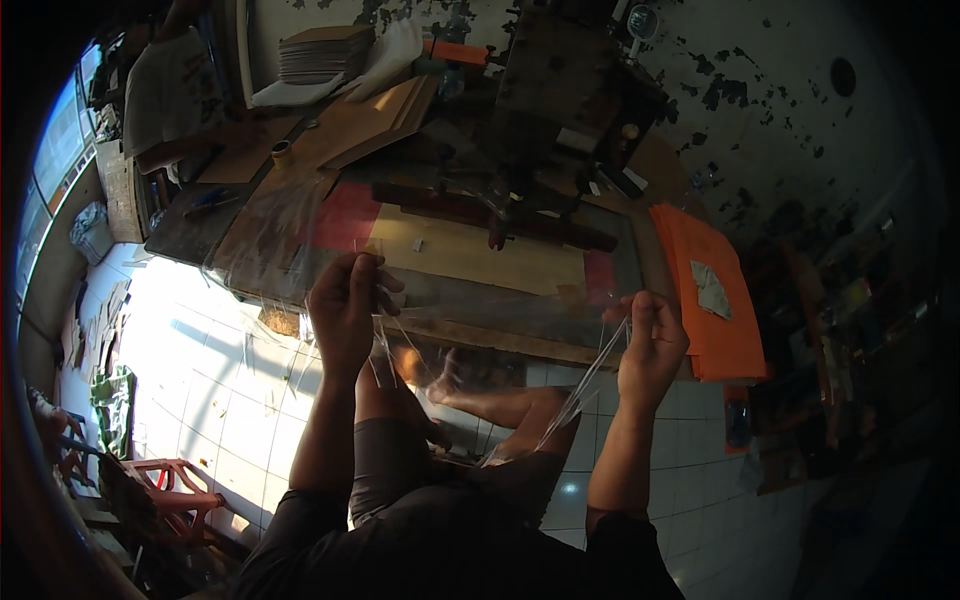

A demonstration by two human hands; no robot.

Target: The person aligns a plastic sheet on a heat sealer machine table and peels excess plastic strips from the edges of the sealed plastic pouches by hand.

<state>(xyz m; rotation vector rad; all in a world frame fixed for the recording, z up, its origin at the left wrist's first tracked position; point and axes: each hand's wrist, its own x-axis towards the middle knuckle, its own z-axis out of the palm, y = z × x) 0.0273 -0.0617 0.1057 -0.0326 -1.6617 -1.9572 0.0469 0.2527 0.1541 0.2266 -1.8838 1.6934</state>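
Counter (182,235) by peeling wall (790,110); left hand (347,303) and right hand (652,342) pinch clear film (500,308) at the front edge (560,352); tiled floor (250,410) alongside.

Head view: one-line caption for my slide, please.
Left hand and right hand hold clear plastic film near a dark machine, orange sheets at right.

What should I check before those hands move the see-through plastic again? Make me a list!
1. Left hand has a grip on the clear plastic: ok, fingers pinched.
2. Right hand has a grip too: ok, at the other side.
3. Plastic is smooth: not ok, gathered folds hang near the right hand.
4. Plastic has no tears: cannot tell, it's see-through and dim.
5. Other person's arm is clear of both hands: ok, it's off at upper left.
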